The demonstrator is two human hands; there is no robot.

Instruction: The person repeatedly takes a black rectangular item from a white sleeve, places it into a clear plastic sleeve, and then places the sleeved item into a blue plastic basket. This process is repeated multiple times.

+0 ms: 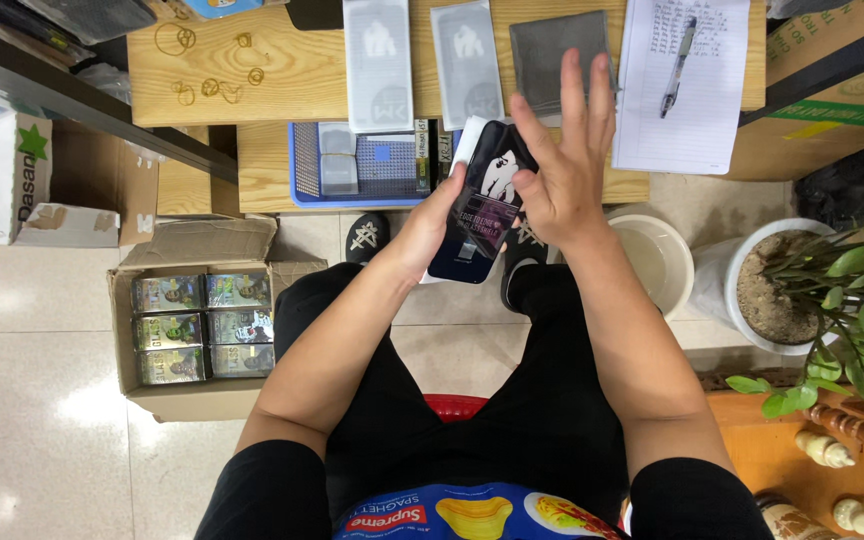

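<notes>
My left hand (430, 228) grips a dark flat package (480, 205) with white print, held upright over my lap in front of the low wooden table (282, 70). My right hand (562, 160) lies flat against the package's right edge with its fingers spread and pointing away from me. Behind the package, on the table, stand two grey flat packets (378, 62) and a dark square sheet (552, 50). A blue mesh tray (362, 165) with small boxes sits on the table's lower shelf just left of my hands.
A cardboard box (192, 330) of several small printed packs stands on the floor at my left. A lined notepad (682, 85) with a pen lies at the table's right. A white bucket (657, 260) and a potted plant (802, 290) stand at the right. Rubber bands (212, 70) lie scattered on the table's left.
</notes>
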